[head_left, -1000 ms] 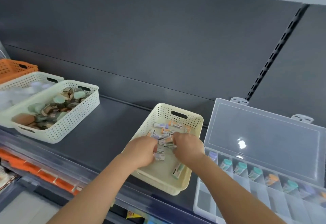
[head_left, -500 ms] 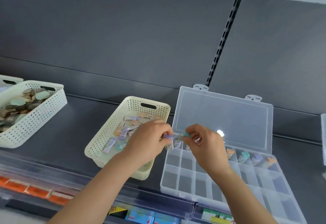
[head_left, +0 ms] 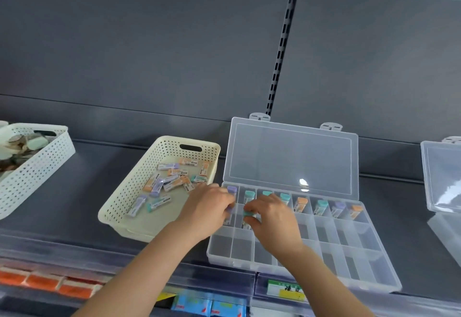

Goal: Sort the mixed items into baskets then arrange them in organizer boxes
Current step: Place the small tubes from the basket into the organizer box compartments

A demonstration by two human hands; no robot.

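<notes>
The head view, the only one, looks down on a dark shelf (head_left: 74,192) where the clear organizer box (head_left: 349,254) lies with its lid (head_left: 289,154) propped open against the back panel. The back row of the box already has one sleeved eraser standing in each compartment, while the nearer rows look mostly bare. The right hand (head_left: 272,217) pinches a teal-ended eraser (head_left: 248,214) between thumb and curled fingers over the second compartment of the second row. The left hand (head_left: 207,207) is curled just beside it over the first compartment of that row, its fingertips closed on a second eraser (head_left: 227,218) that the fingers mostly hide. To the left, almost against the box, the cream basket (head_left: 124,197) holds the loose erasers (head_left: 159,184) not yet placed, lying flat at all angles. A white basket (head_left: 37,167) of other items sits further left, and another clear box (head_left: 444,179) stands at the right edge. These erasers are probably very light and fairly stiff, rubbery at the bare end and slick on the paper sleeve. I judge that a two-finger pinch across the sleeve's flat sides should hold best, with the coloured end kept upward as in the back row. The dividers are thin and close together, so each piece likely has to go in upright.
</notes>
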